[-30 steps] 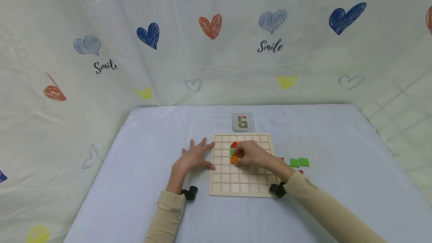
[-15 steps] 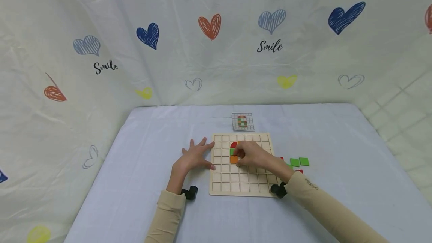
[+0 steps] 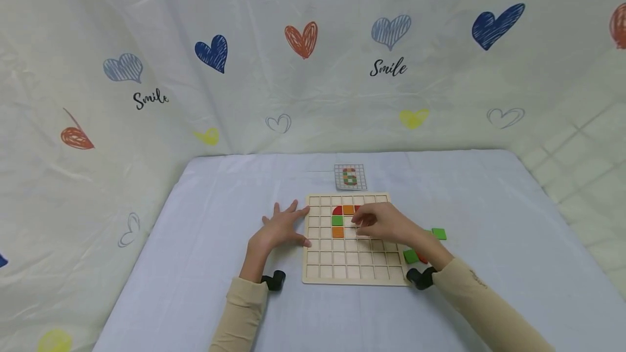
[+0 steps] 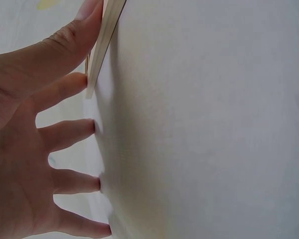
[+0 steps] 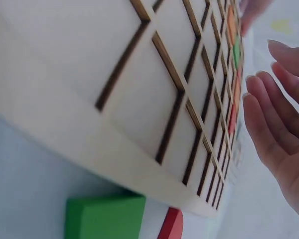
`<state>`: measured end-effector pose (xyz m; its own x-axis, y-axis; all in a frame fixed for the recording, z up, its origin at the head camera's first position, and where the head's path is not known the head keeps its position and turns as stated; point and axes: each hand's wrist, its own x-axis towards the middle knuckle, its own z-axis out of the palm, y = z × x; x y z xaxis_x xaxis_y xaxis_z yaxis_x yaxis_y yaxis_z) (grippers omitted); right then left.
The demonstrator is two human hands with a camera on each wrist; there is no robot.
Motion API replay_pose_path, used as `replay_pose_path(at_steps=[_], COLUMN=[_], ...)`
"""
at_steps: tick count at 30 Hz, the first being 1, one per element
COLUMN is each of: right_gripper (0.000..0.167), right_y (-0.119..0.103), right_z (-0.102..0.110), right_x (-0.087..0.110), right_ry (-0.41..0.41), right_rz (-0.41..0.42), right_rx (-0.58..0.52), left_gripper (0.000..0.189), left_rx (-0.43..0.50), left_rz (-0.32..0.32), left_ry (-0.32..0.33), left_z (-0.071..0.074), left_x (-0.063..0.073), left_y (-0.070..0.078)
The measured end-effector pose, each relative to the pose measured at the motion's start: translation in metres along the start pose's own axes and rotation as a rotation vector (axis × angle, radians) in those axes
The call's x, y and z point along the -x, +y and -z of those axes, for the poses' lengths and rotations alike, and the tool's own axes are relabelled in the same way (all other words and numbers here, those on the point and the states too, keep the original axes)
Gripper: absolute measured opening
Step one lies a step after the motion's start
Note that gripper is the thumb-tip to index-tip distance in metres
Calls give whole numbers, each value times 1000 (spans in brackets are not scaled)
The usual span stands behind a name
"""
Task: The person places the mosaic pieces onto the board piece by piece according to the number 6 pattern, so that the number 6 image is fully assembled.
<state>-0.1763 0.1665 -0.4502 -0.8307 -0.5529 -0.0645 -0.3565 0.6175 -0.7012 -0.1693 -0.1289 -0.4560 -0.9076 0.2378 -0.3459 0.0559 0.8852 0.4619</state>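
Observation:
A wooden grid board (image 3: pixel 337 258) lies on the table. In its cells sit a rounded red tile (image 3: pixel 337 211), a green tile (image 3: pixel 337 220), a lower orange tile (image 3: pixel 338 232), an upper orange tile (image 3: pixel 348 209), and a red tile (image 3: pixel 357 209) partly covered by fingers. My left hand (image 3: pixel 281 231) has its fingers spread, thumb and index finger touching the board's left edge. Above the board's middle hovers my right hand (image 3: pixel 383 221), fingers loosely bent. The right wrist view shows thumb and fingers apart with nothing between them.
Behind the board lies a small card (image 3: pixel 350 177) printed with a coloured grid pattern. To the right are loose pieces: a near green tile (image 3: pixel 409 256), a red piece (image 3: pixel 422 257) and a far green tile (image 3: pixel 438 233). A heart-printed cloth hangs behind the table.
My right hand has drawn back to the right from the lower orange tile, which now shows fully in its cell. The left hand holds its place.

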Motion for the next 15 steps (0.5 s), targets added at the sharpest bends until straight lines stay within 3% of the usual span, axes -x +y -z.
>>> replay_pose_path(at_steps=[6,15], right_gripper=[20,25], right_y=[6,16], right_z=[7,16], right_x=[18,43], right_ry=[73,191], right_rz=[-51,-53], right_rx=[-20,-19], left_gripper=[96,96], left_rx=[0,1], left_rz=[-5,-5], left_ry=[-7,-7], left_z=[-1,-1], left_x=[-1,-2], left_y=[0,-1])
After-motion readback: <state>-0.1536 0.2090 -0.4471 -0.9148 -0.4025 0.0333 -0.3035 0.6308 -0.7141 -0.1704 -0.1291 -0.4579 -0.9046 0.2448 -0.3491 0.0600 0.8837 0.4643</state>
